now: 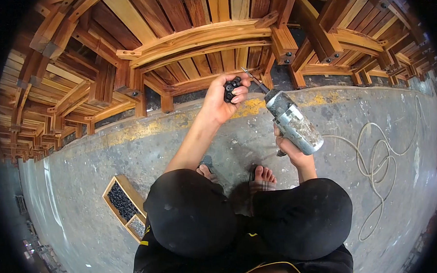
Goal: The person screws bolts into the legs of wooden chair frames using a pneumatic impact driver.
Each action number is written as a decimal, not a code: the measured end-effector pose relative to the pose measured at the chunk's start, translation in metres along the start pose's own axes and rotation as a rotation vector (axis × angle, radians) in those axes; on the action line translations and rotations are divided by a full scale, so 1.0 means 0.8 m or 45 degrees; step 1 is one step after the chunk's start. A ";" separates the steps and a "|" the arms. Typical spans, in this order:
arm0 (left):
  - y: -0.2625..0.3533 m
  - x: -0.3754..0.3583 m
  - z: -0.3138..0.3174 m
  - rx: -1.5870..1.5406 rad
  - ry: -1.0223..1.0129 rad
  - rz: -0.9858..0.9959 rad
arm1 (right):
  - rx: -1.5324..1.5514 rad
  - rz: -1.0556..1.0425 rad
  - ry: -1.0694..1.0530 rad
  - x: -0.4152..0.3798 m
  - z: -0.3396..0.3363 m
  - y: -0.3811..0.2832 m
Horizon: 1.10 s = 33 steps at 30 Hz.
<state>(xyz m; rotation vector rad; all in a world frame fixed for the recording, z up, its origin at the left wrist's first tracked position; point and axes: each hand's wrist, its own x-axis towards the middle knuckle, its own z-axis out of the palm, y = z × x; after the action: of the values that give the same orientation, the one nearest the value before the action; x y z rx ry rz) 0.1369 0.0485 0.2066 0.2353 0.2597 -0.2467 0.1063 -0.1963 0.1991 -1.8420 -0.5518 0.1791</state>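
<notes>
Power driver, long axis slanting, bit pointing forward-left, toward wooden furniture

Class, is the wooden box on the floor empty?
Not empty: the wooden box holds black pieces in one compartment and small grey pieces in another.

Floor lies open between box and furniture; hose obstructs right.

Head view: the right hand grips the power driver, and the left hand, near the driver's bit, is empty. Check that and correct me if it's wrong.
One thing is wrong: the left hand is not empty. The head view shows it holding several small black pieces. It is near the bit, and the right hand does grip the power driver.
</notes>
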 end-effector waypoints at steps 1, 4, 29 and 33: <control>0.001 -0.001 -0.002 -0.069 -0.002 -0.048 | -0.001 -0.001 0.001 -0.001 0.000 0.001; 0.003 -0.003 -0.007 -0.005 -0.008 0.012 | 0.022 0.001 0.022 -0.003 0.000 0.005; 0.015 -0.015 0.020 0.423 0.057 0.210 | -0.234 -0.061 -0.013 -0.004 -0.002 0.007; 0.011 -0.016 0.024 0.570 0.105 0.231 | -0.273 -0.103 0.011 -0.004 0.000 0.010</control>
<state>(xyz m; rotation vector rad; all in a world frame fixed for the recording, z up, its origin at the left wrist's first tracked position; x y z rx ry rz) 0.1314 0.0547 0.2297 0.7103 0.2612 -0.1121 0.1060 -0.1998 0.1909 -2.0226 -0.6592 0.0589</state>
